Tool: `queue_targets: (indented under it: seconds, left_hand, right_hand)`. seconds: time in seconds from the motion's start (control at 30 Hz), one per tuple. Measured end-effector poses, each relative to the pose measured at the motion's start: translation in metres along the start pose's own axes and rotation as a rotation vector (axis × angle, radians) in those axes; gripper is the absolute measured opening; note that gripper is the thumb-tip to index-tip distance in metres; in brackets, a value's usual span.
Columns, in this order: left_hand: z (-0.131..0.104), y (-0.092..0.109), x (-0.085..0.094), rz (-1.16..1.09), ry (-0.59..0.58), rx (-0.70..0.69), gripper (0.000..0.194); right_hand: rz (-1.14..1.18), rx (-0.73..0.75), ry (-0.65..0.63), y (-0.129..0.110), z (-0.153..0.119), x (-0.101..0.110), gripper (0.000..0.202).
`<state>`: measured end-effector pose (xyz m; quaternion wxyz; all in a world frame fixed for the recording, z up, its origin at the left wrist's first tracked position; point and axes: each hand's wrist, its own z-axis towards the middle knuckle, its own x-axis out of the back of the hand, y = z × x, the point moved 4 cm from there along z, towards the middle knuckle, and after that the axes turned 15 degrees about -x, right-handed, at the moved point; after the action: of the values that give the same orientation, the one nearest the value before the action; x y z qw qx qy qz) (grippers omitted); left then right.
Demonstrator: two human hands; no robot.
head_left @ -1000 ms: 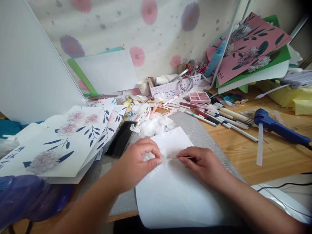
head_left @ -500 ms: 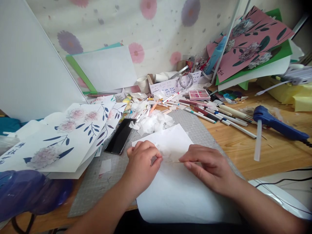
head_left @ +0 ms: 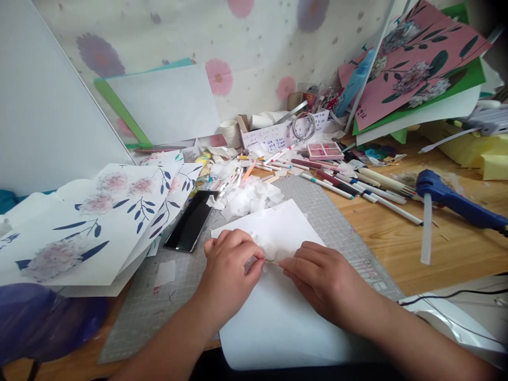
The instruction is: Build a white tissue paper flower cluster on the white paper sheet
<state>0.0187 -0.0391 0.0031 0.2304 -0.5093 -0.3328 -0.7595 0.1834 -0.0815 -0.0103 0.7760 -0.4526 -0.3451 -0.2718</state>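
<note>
My left hand [head_left: 232, 264] and my right hand [head_left: 319, 272] face each other over a large white sheet of paper [head_left: 273, 312], fingertips pinched. A thin tan wooden stick [head_left: 272, 262] runs between them, its ends hidden in my fingers. Crumpled white tissue paper [head_left: 266, 246] bunches up just behind the stick, against my left fingertips. How the tissue is wound on the stick is too small to tell. The sheet lies on a grey cutting mat [head_left: 135, 317], its near end hanging over the table edge.
A black phone [head_left: 192, 222] lies left of the sheet, beside floral prints [head_left: 95, 227]. Tissue scraps [head_left: 254, 198] heap up behind. Several markers [head_left: 357, 188] and a blue glue gun [head_left: 456, 201] are on the right. A purple translucent object [head_left: 47, 323] sits near left.
My right hand has moved left, closer to my left hand. The tissue that was spread between them is now bunched up, and more of the stick shows.
</note>
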Motion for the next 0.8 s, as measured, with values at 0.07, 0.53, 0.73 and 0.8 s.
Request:
queue_targets:
  seconds: [0.07, 0.53, 0.73, 0.8]
  left_hand:
    - [0.000, -0.001, -0.001, -0.006, -0.003, -0.010, 0.015]
    - [-0.006, -0.006, 0.027, -0.052, 0.076, -0.064, 0.014]
    - [0.023, -0.041, 0.049, 0.090, -0.003, 0.001, 0.014]
    - [0.041, -0.049, 0.044, 0.147, -0.063, 0.035, 0.014]
  right_hand:
    - [-0.024, 0.006, 0.003, -0.001, -0.001, -0.001, 0.018]
    - [0.303, -0.231, 0.128, 0.015, 0.005, 0.022, 0.017]
    - [0.393, -0.445, 0.208, 0.029, 0.004, 0.026, 0.015]
    - [0.397, -0.446, 0.218, 0.031, 0.005, 0.024, 0.015]
